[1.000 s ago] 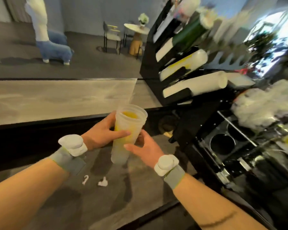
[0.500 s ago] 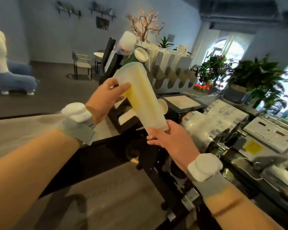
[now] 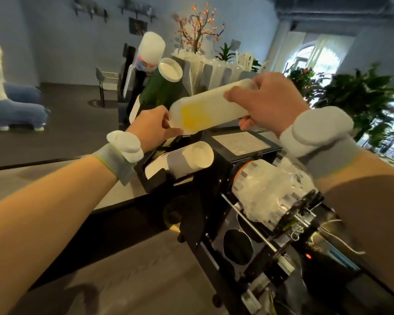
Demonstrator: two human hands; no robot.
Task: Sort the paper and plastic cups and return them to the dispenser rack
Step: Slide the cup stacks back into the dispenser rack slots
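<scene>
Both hands are clamped on a stack of frosted plastic cups point(image 3: 205, 110) with a yellow print, held nearly sideways in the air above the black rack point(image 3: 155, 176): left hand point(image 3: 152, 128) pinching the lower end, right hand point(image 3: 266, 103) wrapped over the upper end. The stack sits just above the white paper cups point(image 3: 191, 158) already slotted in, with the green cups point(image 3: 162, 87) behind it. Risk, as I read it: nested cups are slick, so a slack grip could let the stack telescope apart, and a bad angle could put plastic into a paper slot or knock the cups below.
</scene>
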